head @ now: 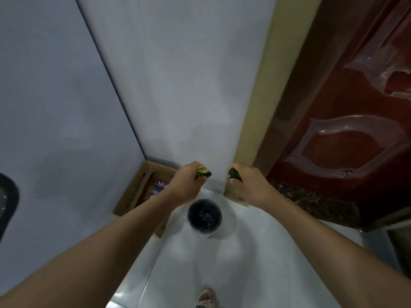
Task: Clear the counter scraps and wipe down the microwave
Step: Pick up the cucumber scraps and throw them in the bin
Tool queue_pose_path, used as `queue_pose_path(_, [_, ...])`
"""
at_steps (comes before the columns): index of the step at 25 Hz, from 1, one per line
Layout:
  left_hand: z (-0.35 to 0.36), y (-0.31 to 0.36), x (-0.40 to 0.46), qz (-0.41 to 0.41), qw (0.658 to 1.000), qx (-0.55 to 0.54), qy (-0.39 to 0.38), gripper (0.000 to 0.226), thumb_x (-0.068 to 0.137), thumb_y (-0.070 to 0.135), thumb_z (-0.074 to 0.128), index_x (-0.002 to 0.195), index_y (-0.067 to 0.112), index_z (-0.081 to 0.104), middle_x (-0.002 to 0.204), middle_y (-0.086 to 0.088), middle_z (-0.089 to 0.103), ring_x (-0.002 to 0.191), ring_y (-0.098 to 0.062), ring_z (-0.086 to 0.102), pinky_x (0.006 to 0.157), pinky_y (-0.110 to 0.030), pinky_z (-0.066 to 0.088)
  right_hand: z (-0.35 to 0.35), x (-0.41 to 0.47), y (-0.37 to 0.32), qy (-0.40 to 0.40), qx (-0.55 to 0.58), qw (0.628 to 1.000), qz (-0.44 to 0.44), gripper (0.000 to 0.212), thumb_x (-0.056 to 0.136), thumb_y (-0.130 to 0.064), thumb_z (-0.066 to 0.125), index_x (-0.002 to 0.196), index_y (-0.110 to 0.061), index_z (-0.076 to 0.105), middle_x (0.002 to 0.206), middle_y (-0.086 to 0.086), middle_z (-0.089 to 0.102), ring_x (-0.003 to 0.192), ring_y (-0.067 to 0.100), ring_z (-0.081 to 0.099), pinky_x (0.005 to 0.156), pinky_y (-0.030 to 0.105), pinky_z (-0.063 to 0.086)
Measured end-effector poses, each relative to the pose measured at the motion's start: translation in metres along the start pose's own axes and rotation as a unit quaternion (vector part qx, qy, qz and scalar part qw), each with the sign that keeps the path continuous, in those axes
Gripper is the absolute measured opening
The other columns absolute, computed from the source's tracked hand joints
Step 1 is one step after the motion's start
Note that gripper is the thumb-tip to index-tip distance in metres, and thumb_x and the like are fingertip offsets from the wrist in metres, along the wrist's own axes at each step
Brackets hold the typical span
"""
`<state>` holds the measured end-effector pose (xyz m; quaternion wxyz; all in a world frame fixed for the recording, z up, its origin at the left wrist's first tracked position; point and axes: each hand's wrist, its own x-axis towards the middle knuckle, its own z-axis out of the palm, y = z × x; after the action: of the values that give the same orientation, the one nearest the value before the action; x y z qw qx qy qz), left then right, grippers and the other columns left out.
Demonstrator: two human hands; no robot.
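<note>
Head view: two hands with green scraps above a bin

Head view, looking steeply down into a corner of a room; both bare forearms reach from the lower edge toward the middle of the frame.

- Left hand (189, 178) — centre of frame, slightly left. Fingers curled; the grip holds a green scrap (202, 173), pale on one face and dark on the other, sticking out toward the right.
- Right hand (249, 183) — centre of frame, slightly right. Fingers curled; the grip holds a dark green scrap (234, 174) whose tip points left. The two scraps are near each other but apart.
- Bin (204, 216) — round, with a dark liner, standing on the floor below and between the two hands. Both scraps are held above its far side.
- Cardboard box (135, 192) — open, set in the wall corner just left of the bin, partly behind the left forearm. Small colourful packets lie inside; what they are cannot be told.
- Floor (255, 252) — pale glossy tiles filling the lower middle of the frame.
- Walls (178, 85) — plain pale grey, meeting in a corner line that runs from the upper left down to the box.
- Door (344, 130) — reddish brown with raised panels under clear film, right side of frame, edged by a tan frame (262, 96).
- Dark rounded object (7, 201) — left edge, cut off, unidentifiable.
- Sandalled foot (206, 297) — bottom centre.
</note>
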<state>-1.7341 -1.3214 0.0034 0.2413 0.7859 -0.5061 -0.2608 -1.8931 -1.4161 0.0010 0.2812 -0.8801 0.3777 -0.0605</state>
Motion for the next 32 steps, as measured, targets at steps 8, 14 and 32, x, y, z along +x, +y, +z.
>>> queue_pose_path(8, [-0.001, -0.019, 0.068, -0.073, 0.997, -0.009, 0.029, 0.023, 0.093, 0.017, 0.051, 0.114, 0.008, 0.056, 0.110, -0.010, 0.063, 0.096, -0.021, 0.057, 0.079, -0.026, 0.041, 0.003, 0.095, 0.024, -0.045, 0.007, 0.998, -0.044, 0.019, 0.094, -0.017, 0.052, 0.111, -0.009, 0.053, 0.112, 0.010, 0.058, 0.100, 0.025, 0.054, 0.079, 0.033, 0.044])
queue_pose_path(14, [0.014, -0.025, 0.096, -0.160, 0.982, -0.034, 0.096, 0.022, 0.094, 0.018, 0.052, 0.111, 0.005, 0.056, 0.110, -0.011, 0.062, 0.101, -0.025, 0.057, 0.084, -0.032, 0.045, 0.005, 0.163, 0.042, -0.137, -0.011, 0.981, -0.134, 0.018, 0.095, -0.015, 0.051, 0.109, -0.004, 0.053, 0.111, 0.012, 0.058, 0.097, 0.027, 0.055, 0.083, 0.039, 0.046])
queue_pose_path(32, [0.201, -0.086, 0.137, -0.385, 0.885, -0.143, 0.220, 0.025, 0.093, 0.017, 0.054, 0.117, 0.016, 0.054, 0.117, -0.007, 0.058, 0.104, -0.020, 0.054, 0.090, -0.033, 0.046, 0.149, 0.234, 0.165, -0.292, 0.002, 0.912, -0.287, 0.014, 0.092, -0.010, 0.052, 0.105, -0.006, 0.055, 0.101, 0.012, 0.059, 0.091, 0.025, 0.054, 0.072, 0.027, 0.037])
